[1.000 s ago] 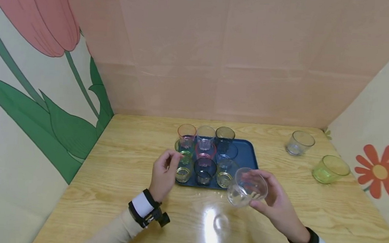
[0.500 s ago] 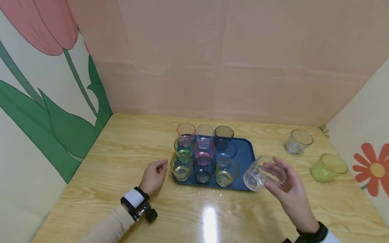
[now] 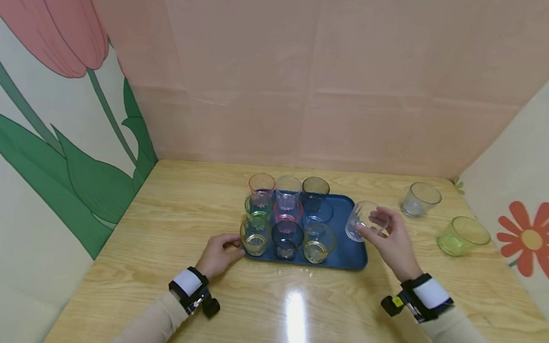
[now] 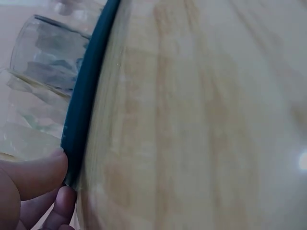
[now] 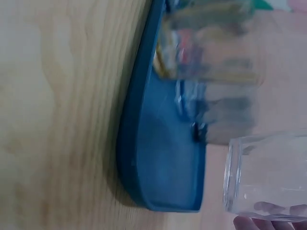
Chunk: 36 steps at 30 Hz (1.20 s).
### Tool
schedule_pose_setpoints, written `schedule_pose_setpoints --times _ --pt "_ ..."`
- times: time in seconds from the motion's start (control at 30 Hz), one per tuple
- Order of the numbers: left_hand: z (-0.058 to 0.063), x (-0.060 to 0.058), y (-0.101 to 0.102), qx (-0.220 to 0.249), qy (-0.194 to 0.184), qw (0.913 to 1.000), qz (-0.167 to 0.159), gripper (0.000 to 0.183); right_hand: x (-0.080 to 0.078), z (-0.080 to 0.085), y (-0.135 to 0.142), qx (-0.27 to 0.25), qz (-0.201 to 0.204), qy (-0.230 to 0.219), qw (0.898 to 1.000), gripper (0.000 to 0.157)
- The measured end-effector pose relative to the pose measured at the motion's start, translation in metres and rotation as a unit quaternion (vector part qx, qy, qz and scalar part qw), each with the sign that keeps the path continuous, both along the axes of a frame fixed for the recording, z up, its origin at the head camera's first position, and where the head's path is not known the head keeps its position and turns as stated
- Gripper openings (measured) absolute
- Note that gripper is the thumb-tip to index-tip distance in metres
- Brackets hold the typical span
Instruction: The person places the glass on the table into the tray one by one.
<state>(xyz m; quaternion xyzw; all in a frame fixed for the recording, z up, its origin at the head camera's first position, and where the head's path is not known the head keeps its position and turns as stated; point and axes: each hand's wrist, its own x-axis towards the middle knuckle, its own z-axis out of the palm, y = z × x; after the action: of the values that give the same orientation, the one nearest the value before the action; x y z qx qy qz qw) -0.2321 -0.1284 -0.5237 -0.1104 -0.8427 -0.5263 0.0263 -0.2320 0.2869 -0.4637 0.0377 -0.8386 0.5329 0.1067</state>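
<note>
A clear glass [image 3: 366, 221] is gripped by my right hand [image 3: 391, 243] over the right part of the blue tray [image 3: 351, 258]. In the right wrist view the glass [image 5: 268, 177] hangs above the tray, fingertips against its side. At the tray's front left corner my left hand [image 3: 219, 255] pinches the rim; the left wrist view has the thumb [image 4: 41, 175] on one side of the edge and a finger on the other. Rows of coloured glasses stand on the tray, among them a yellow glass [image 3: 315, 246], a dark blue glass [image 3: 287, 242] and a grey glass [image 3: 316, 188].
Right of the tray, a clear glass [image 3: 420, 201] and a light green glass [image 3: 464, 237] stand on the wooden table [image 3: 170, 207]. A pink wall covering [image 3: 306, 90] rises behind the table, with patterned panels at both sides.
My right hand carried the clear glass right, then away from me over the tray. My left hand left the yellow glass at the front left and came to the tray's corner.
</note>
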Motion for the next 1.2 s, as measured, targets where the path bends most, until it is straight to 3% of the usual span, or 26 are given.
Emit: schedule_pose_setpoints --times 0.27,0.47,0.73,0.97,1.2 --pt "-0.002 0.000 -0.001 0.010 -0.008 0.9998 0.012 0.031 -0.047 -0.009 -0.008 -0.006 0.004 -0.074 0.997 0.089" --pt "-0.004 0.000 -0.002 0.002 -0.007 0.9998 0.019 0.031 -0.077 -0.018 -0.021 0.010 -0.009 -0.104 0.995 0.089" --pt "-0.004 0.000 0.000 0.004 0.001 0.9998 0.022 0.032 -0.096 -0.023 -0.032 0.013 -0.020 -0.128 0.992 0.088" --pt "-0.008 -0.005 0.002 -0.006 0.008 0.9999 0.008 0.031 -0.107 -0.025 -0.025 0.020 -0.014 -0.122 0.992 0.090" --pt "-0.007 -0.004 0.001 0.002 0.015 0.9998 0.016 0.030 -0.117 -0.021 -0.028 0.042 -0.009 -0.116 0.992 0.090"
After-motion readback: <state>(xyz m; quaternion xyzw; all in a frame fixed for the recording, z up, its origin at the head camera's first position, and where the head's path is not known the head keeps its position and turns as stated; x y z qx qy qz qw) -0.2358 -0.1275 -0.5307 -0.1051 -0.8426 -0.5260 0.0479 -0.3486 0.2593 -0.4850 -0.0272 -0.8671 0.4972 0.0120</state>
